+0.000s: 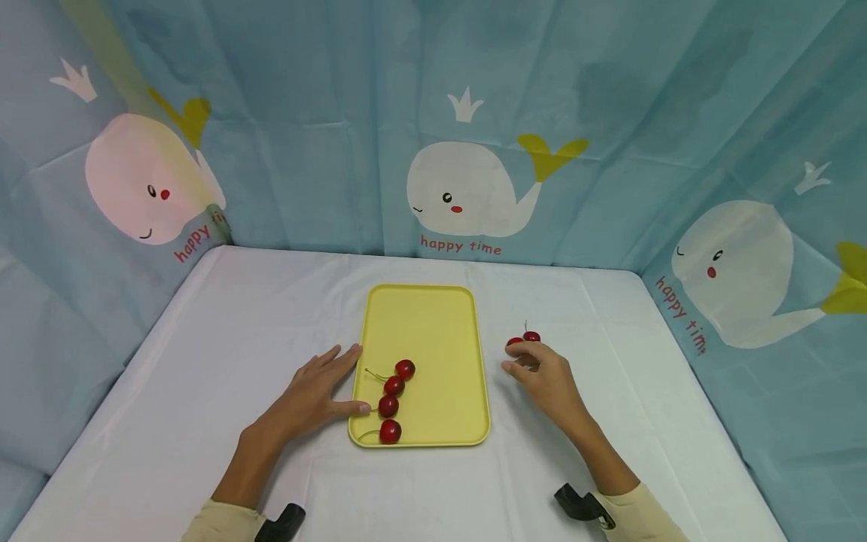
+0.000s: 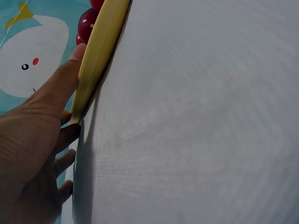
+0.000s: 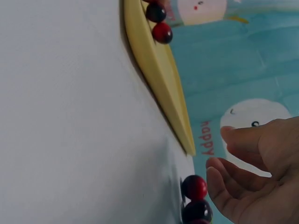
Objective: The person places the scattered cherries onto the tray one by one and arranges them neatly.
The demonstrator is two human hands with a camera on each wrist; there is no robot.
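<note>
Four cherries [image 1: 389, 406] lay on the tray [image 1: 433, 324], in a slightly bent row near its left side, in the half closer to the person. At least two loose cherries [image 1: 531, 336] sat on the surface [image 1: 203, 376] just beyond the tray's right side.

Each fruit looked light, firm and slick-skinned, likely to roll if nudged and to bruise if squeezed hard; a soft pinch around the middle, or on the stem [image 1: 376, 375], would probably suit it best. The tray appeared stiff and light, best steadied by its rim.

With round bodies, the cherries had their direction from the stems: those visible on the tray pointed toward its left rim, while one loose cherry's stem stood up. The tray's long axis ran away from the person.

The left hand [image 1: 314, 391] rested against the tray's left rim, thumb over the edge, fingers straight and spread. The right hand [image 1: 552, 380] hovered right of the tray, beside the loose cherries, its fingers softly bent, apart from the thumb and gripping nothing.
</note>
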